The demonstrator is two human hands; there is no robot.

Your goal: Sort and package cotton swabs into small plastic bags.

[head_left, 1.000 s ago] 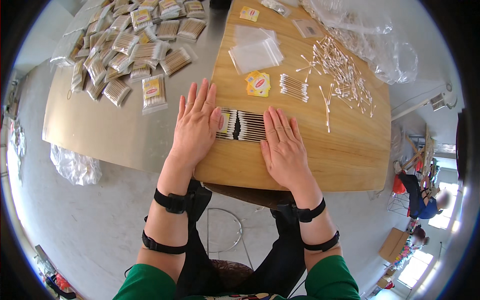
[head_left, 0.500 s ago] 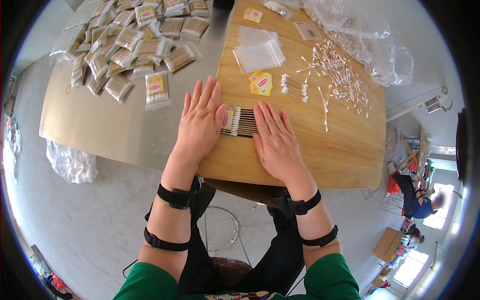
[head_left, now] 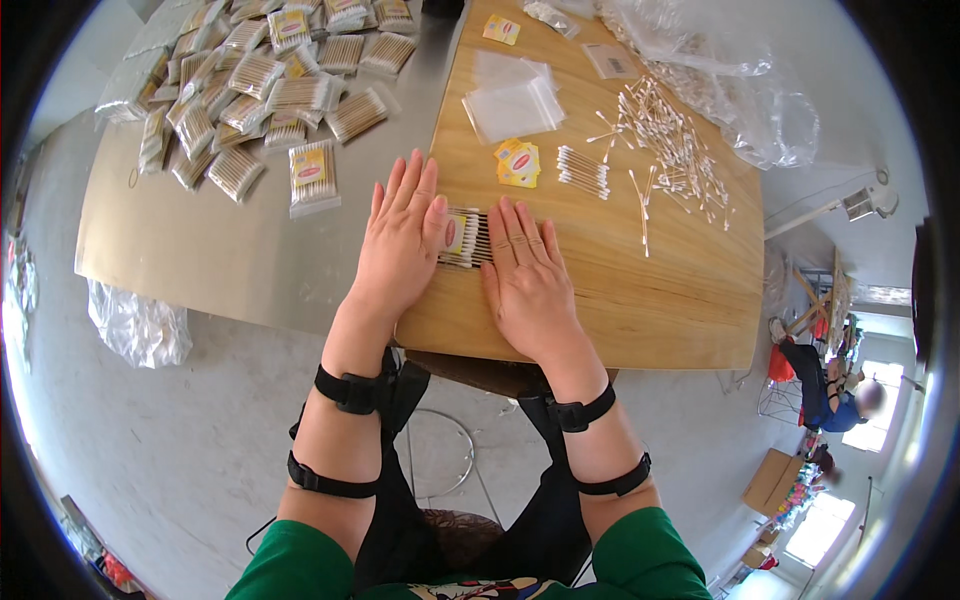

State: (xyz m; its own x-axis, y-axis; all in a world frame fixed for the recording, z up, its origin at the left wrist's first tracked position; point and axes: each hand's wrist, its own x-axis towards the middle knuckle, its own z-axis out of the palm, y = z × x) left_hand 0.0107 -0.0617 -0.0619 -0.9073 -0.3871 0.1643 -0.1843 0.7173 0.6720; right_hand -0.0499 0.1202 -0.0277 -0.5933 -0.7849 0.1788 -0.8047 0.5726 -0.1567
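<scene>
My left hand (head_left: 398, 235) lies flat at the seam of the metal and wooden tables, fingers stretched out and held side by side. A short way to its right, my right hand (head_left: 530, 275) rests palm down with straight fingers. Between them sits a row of cotton swabs (head_left: 480, 240), white tips toward the left and sticks running under my right fingers. A yellow card (head_left: 455, 233) shows at the row's left end, partly covered by my left thumb. Whether a clear bag encloses them I cannot tell.
Packed swab bags (head_left: 265, 80) heap at the far left, with one bag (head_left: 313, 178) nearer. On the wood lie yellow cards (head_left: 518, 163), empty zip bags (head_left: 512, 108), a small swab row (head_left: 583, 172), a loose swab pile (head_left: 675, 140) and a large plastic bag (head_left: 760, 110).
My right hand has slid left toward my left hand, leaving a shorter stretch of the swabs showing between them. My left hand has stayed nearly in place.
</scene>
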